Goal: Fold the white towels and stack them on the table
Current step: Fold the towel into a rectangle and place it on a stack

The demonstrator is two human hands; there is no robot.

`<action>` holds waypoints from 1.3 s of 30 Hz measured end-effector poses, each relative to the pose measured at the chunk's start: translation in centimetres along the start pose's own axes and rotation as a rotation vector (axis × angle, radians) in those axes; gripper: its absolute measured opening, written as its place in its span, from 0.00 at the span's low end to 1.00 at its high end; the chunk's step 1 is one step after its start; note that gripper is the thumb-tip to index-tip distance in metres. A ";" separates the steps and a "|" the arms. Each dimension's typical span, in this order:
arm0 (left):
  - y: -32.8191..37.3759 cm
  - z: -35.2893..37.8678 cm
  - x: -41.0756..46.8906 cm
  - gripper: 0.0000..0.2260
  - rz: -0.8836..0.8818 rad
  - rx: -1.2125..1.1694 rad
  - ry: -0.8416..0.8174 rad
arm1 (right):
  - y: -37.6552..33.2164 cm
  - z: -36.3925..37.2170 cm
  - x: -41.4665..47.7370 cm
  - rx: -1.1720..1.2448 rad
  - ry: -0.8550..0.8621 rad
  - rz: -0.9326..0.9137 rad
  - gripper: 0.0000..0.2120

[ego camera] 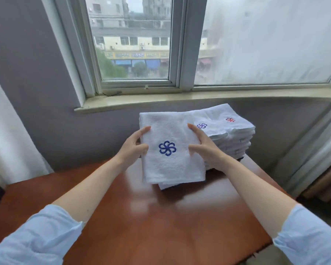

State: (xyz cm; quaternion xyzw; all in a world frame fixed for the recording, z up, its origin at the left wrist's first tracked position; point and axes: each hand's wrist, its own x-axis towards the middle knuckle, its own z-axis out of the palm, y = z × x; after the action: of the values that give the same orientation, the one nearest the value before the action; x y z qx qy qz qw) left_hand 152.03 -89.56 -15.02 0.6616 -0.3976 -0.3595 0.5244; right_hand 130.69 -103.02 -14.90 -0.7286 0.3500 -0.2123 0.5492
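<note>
- Towel [172, 165], folded, blue emblem up: held just in front and left of the stack [235, 134], overlapping its near corner, above the table [151, 217].
- Left hand [134, 148]: grips the edge away from the stack, thumb on top, fingers curled beneath.
- Right hand [204, 148]: grips the edge on the stack's side, thumb on top, fingers tucked under.
- Likely risk: lower layer, peeking out at the near edge, slips loose if let go unevenly.
- Could also land askew on the stack, or shove its staggered top towels if pushed across rather than lowered.
</note>
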 end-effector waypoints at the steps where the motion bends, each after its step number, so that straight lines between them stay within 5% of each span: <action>1: 0.4 0.3 0.8 0.38 0.009 0.007 0.016 | -0.3 -0.9 1.2 -0.012 -0.012 -0.014 0.43; 9: 2.1 2.8 6.4 0.33 0.043 0.057 0.198 | -1.4 -5.4 9.6 0.000 -0.116 -0.075 0.41; 21: -0.9 3.8 11.9 0.32 -0.159 0.044 0.317 | 2.1 -5.7 17.2 -0.011 -0.220 0.013 0.41; 39: -4.9 4.4 13.8 0.37 -0.356 0.166 0.212 | 5.3 -4.3 20.0 -0.327 -0.293 0.057 0.30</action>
State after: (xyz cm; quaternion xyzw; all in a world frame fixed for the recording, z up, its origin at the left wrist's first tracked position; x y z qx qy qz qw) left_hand 154.70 -103.12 -21.46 0.7964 -0.2455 -0.3408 0.4351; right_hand 139.55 -121.47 -20.15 -0.8209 0.3165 -0.0289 0.4745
